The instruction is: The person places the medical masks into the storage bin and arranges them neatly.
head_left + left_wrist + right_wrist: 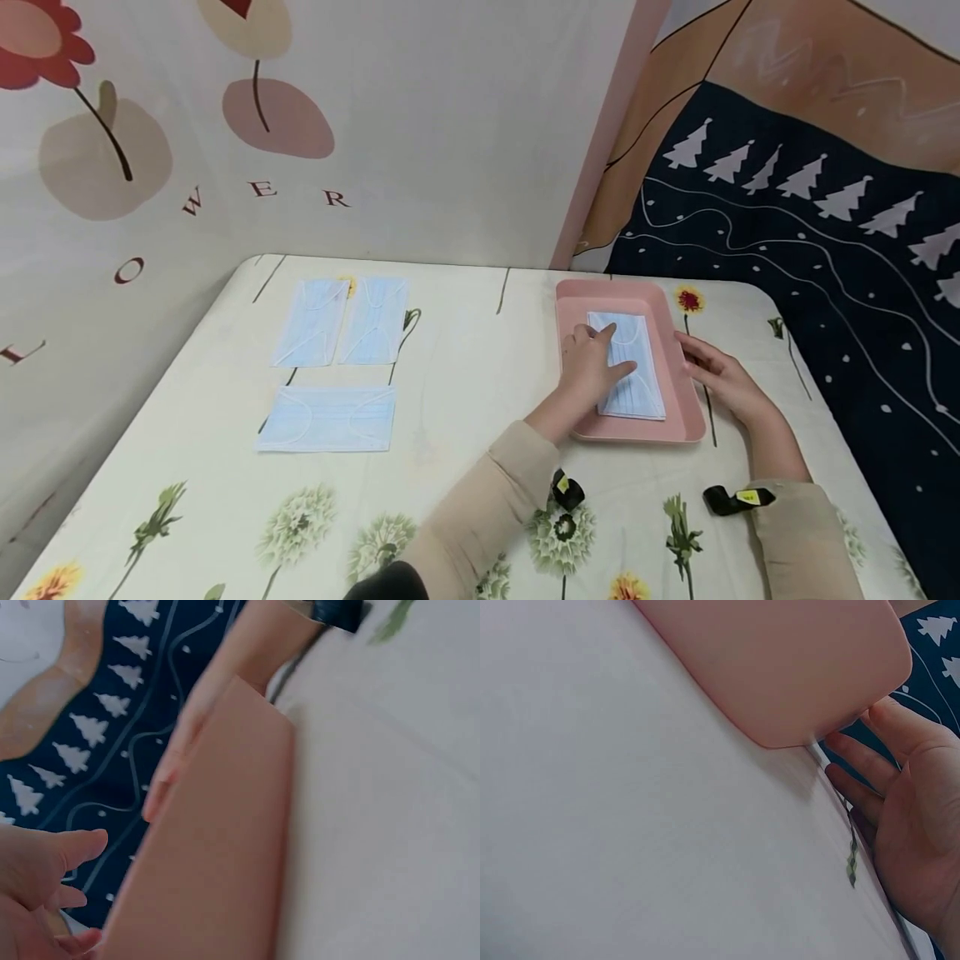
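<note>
A pink tray (pixel 682 417) stands at the right of the table with a light-blue face mask (pixel 633 396) lying lengthwise in it. My left hand (pixel 588 367) is over the mask, thumb and forefinger spread apart; whether its fingertips touch the mask I cannot tell. In the left wrist view that hand (pixel 37 889) shows nothing between its fingers, and the tray's side wall hides the mask. At the tray's right edge is my right hand (pixel 723 379), its loosely bent fingers beside the rim. The right wrist view shows these fingertips (pixel 840 742) at the tray's edge.
Three more blue masks lie on the left: two upright ones (pixel 311 321) (pixel 373 321) side by side, and one sideways mask (pixel 327 418) in front of them. A flower-print cloth (pixel 465 400) covers the table. Printed hangings (pixel 450 125) stand behind it.
</note>
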`<action>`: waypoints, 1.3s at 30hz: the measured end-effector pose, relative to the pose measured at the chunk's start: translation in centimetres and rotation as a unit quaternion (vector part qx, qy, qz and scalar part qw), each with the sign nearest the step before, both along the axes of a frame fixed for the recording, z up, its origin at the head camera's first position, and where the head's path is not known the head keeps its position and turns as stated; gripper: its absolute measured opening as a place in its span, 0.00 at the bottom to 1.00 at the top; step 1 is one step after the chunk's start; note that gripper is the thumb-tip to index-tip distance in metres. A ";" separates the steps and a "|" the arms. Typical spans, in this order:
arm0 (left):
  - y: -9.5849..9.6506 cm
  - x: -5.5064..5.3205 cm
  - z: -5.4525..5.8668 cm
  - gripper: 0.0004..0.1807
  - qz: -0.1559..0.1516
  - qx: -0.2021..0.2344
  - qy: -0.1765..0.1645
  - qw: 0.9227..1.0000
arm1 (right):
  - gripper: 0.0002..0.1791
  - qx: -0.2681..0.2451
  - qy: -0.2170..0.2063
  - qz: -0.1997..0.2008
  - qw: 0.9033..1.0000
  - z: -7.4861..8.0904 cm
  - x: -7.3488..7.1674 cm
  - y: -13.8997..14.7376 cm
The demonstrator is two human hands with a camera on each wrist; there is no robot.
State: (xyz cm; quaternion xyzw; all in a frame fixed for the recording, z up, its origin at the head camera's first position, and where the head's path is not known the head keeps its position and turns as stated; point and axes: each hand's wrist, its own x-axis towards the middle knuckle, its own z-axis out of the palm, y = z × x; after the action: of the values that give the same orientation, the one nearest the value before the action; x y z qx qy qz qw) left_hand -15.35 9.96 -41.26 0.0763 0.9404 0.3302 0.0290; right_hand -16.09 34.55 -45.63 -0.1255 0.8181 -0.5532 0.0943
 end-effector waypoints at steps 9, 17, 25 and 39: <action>-2.7 1.0 2.4 0.35 -0.067 0.155 0.021 0.985 | 0.31 -0.004 0.005 -0.003 1.000 -0.1 0.0 0.0; -5.8 1.8 3.7 0.33 -0.109 0.207 0.058 0.970 | 0.31 -0.007 0.015 0.002 1.000 0.0 -0.2 0.1; -9.2 2.8 4.4 0.31 -0.113 0.219 0.067 0.967 | 0.31 -0.014 0.008 0.004 1.000 0.0 -0.3 0.1; -15.5 5.1 3.8 0.31 -0.130 0.228 0.092 0.961 | 0.32 -0.007 -0.017 -0.012 1.000 -0.1 -0.1 0.0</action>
State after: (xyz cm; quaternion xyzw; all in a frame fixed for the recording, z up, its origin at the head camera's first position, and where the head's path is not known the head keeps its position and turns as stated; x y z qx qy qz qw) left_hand -10.20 -5.58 -37.44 0.2323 0.8209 0.5206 -0.0334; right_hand -16.17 34.54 -45.76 -0.1071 0.8142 -0.5618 0.1003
